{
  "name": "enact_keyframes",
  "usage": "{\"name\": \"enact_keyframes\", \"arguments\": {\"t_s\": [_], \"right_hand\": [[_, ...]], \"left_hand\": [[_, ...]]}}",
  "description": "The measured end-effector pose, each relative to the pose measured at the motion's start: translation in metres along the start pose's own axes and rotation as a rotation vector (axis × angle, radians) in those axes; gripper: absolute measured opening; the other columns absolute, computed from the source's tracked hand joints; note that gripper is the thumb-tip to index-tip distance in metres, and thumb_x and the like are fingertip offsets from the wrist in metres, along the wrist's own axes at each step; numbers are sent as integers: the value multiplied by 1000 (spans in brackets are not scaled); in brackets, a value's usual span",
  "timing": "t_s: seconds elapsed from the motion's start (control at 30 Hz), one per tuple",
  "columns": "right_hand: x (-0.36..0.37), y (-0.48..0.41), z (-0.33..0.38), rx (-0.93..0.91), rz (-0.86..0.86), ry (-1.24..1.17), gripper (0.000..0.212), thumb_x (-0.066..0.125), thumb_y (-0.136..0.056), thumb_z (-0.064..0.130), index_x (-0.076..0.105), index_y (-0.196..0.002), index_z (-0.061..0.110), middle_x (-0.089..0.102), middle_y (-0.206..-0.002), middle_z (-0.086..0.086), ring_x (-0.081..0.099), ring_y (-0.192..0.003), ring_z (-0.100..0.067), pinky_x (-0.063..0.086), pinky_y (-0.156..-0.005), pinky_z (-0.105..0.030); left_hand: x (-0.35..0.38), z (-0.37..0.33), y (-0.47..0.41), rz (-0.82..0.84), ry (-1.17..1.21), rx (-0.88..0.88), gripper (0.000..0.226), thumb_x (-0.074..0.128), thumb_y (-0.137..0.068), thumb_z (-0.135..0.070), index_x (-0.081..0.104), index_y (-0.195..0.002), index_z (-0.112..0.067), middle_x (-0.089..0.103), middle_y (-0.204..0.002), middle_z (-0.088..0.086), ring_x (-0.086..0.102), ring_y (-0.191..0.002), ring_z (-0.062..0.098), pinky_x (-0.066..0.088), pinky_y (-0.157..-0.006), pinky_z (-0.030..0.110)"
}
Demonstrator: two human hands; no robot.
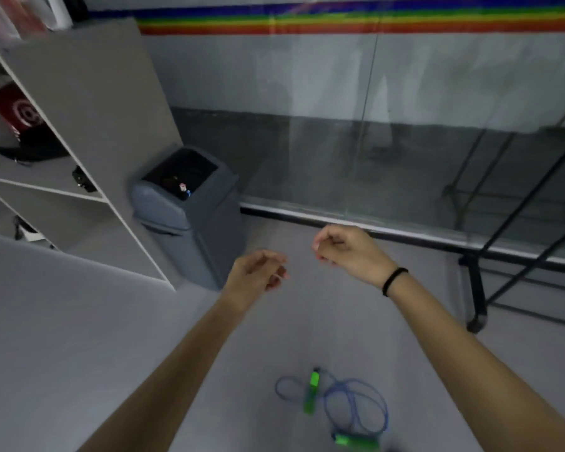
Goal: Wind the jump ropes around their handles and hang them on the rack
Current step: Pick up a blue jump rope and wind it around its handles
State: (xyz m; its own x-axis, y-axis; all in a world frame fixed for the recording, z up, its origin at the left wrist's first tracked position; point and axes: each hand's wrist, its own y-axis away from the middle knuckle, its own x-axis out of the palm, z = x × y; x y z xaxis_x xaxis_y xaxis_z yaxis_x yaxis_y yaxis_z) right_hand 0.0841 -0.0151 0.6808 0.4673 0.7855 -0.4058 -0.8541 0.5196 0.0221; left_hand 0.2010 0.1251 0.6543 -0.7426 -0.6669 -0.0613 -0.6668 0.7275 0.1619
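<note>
at the far left a white and grey open shelf unit (79, 125) stands angled, its lower front corner reaching out onto the pale grey floor (79, 353). tucked against its side panel is a dark grey plastic swing-top bin (190, 223), backed close to the glass wall (405, 141).

the left hand (255, 272) hovers in mid-air just right of the bin, fingers curled inward; blur hides whether they pinch anything, so i cannot tell. the right hand (346, 252), with a black band (394, 280) on its wrist, is raised slightly higher, near the left hand but apart from it, fingers also curled, grasp unclear.

below and between the forearms, the blue-corded jump rope with bright green handles (310, 394) lies loose on the floor, unwound, open floor all round it.

at the right edge a black metal tube frame (477, 288) stands on a castor by the glass.
</note>
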Motion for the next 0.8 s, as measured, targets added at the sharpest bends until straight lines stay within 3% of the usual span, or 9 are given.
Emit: {"name": "enact_keyframes", "arguments": {"t_s": [0.1, 0.2, 0.37, 0.5, 0.57, 0.67, 0.8], "right_hand": [[30, 9, -15, 92, 18, -12, 25, 54, -86, 4, 57, -70, 23, 60, -67, 3, 55, -60, -5, 41, -55, -5], [60, 18, -75, 231, 55, -47, 17, 52, -88, 4, 58, -76, 15, 58, -68, 0, 54, -59, -7, 41, -51, -5], [118, 42, -238, 437, 64, 0, 22, 52, -86, 4, 58, -71, 19, 60, -68, -4, 56, -57, -9, 44, -50, -13], [178, 66, -407, 555, 14, 148, 17, 55, -81, 7, 55, -71, 20, 63, -75, -7, 61, -72, -21, 49, -68, -28], [215, 78, -505, 610, 93, 355, 6, 52, -83, 11, 53, -85, 17, 66, -96, -11, 62, -93, -26, 45, -78, -28], [270, 108, -652, 744, 205, 586, 35, 51, -85, 18, 48, -119, 15, 58, -124, -12, 54, -115, -27, 42, -91, -28], [322, 145, -783, 783, 261, 829, 49, 43, -88, 14, 33, -136, 14, 40, -139, -10, 40, -129, -26, 37, -104, -34]], "left_hand": [[-20, 23, 11, 17, -5, -74, 25, 48, -93, -2, 61, -74, -12, 61, -44, -9, 51, -39, -2, 44, -47, 10], [-25, 72, 10, 21, -17, -117, 23, 49, -92, -2, 63, -75, -10, 61, -46, -6, 51, -40, -1, 44, -48, 12], [-13, 211, -4, 26, -31, -187, 23, 50, -91, -1, 64, -75, -9, 62, -47, -6, 52, -40, -1, 45, -46, 11], [10, 362, -20, 54, -20, -239, 25, 49, -91, 0, 63, -74, -10, 61, -44, -7, 51, -38, -1, 43, -44, 10], [20, 441, -29, 71, -16, -259, 24, 49, -91, 0, 63, -75, -9, 62, -44, -7, 51, -38, -1, 43, -44, 10], [26, 552, -45, 82, -15, -267, 22, 48, -92, 0, 63, -79, -7, 61, -47, -6, 52, -40, 0, 44, -47, 11], [24, 660, -59, 56, -34, -229, 20, 49, -91, 2, 63, -78, -5, 60, -49, -5, 51, -41, -2, 44, -46, 9]]}}
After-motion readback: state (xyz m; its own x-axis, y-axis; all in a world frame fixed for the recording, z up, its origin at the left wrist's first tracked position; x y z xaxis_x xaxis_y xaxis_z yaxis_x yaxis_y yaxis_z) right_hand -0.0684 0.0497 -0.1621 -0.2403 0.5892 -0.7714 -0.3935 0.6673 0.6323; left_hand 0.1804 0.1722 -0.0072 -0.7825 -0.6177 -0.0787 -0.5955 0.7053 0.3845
